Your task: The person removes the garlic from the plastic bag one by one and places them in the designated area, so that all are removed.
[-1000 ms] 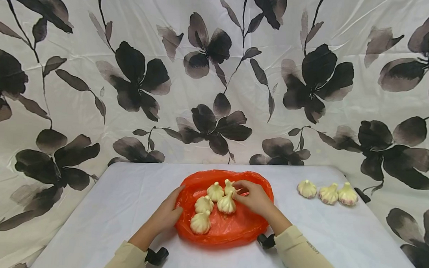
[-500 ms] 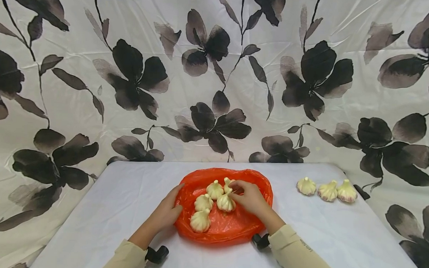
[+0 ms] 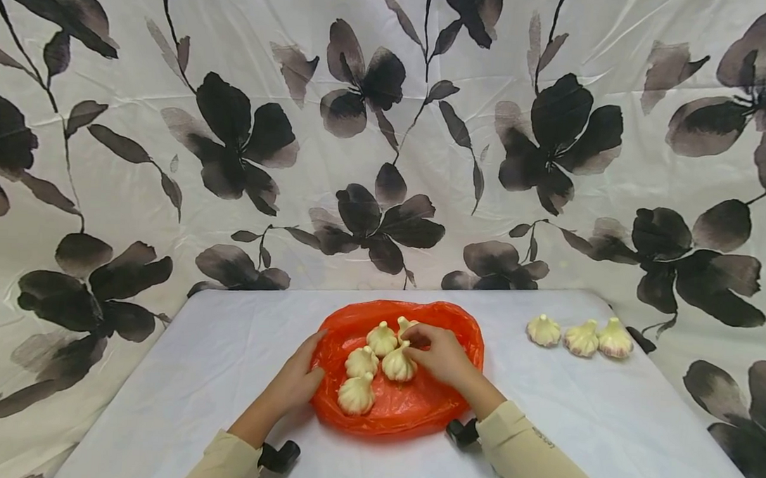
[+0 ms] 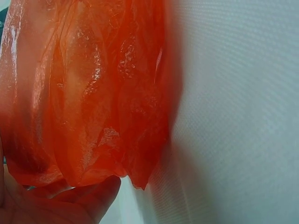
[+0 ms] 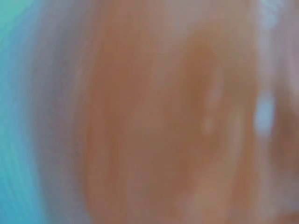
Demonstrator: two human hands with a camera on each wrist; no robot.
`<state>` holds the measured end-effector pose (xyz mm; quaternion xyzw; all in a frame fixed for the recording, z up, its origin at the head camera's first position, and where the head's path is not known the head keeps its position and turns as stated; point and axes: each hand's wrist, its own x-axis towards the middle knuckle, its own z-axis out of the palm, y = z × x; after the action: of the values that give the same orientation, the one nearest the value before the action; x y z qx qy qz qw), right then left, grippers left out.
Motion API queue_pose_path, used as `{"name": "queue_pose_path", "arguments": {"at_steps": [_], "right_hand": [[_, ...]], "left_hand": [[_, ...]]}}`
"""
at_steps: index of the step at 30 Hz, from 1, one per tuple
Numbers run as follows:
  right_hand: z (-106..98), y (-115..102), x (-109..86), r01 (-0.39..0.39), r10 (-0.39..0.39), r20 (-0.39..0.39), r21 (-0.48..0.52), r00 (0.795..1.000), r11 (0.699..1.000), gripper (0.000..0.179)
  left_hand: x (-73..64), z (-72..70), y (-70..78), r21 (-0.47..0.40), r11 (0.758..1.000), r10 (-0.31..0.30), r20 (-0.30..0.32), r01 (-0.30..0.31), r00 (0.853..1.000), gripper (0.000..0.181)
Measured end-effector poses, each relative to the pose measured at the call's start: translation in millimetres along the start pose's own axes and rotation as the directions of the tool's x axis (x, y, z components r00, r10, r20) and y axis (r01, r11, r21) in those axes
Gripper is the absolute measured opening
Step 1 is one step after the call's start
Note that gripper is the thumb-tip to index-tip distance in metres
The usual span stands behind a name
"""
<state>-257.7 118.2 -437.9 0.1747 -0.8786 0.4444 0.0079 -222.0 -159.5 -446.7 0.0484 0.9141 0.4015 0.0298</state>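
Observation:
A red plastic bag lies open on the table with several garlic bulbs in it. My left hand holds the bag's left side, thumb and fingers spread along its rim. In the left wrist view, that hand shows at the bag's near end. Over the bag, my right hand pinches the stem of a garlic bulb. Another bulb is partly covered by this hand. Other bulbs sit to the left. The right wrist view is too blurred to show the grip.
Three garlic bulbs stand in a row at the table's far right. The white-covered table ends at a floral cloth backdrop. A black wrist camera shows by my left sleeve.
The garlic bulb at my right fingers has shifted slightly left with that hand. My left hand keeps its place on the bag. The head view has moved a little.

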Motion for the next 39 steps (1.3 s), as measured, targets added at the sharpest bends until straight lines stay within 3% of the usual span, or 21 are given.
{"name": "queue_pose_path", "arguments": {"at_steps": [18, 39], "right_hand": [[-10.4, -2.9, -5.9, 0.010, -0.010, 0.001, 0.094, 1.000, 0.995, 0.023], [-45.9, -12.2, -16.1, 0.051, -0.047, -0.064, 0.075, 0.997, 0.996, 0.022]], "left_hand": [[0.4, 0.5, -3.8, -0.009, 1.000, -0.003, -0.008, 0.003, 1.000, 0.070], [-1.9, -0.9, -5.2, -0.013, 1.000, 0.013, -0.007, -0.013, 1.000, 0.070]]}}
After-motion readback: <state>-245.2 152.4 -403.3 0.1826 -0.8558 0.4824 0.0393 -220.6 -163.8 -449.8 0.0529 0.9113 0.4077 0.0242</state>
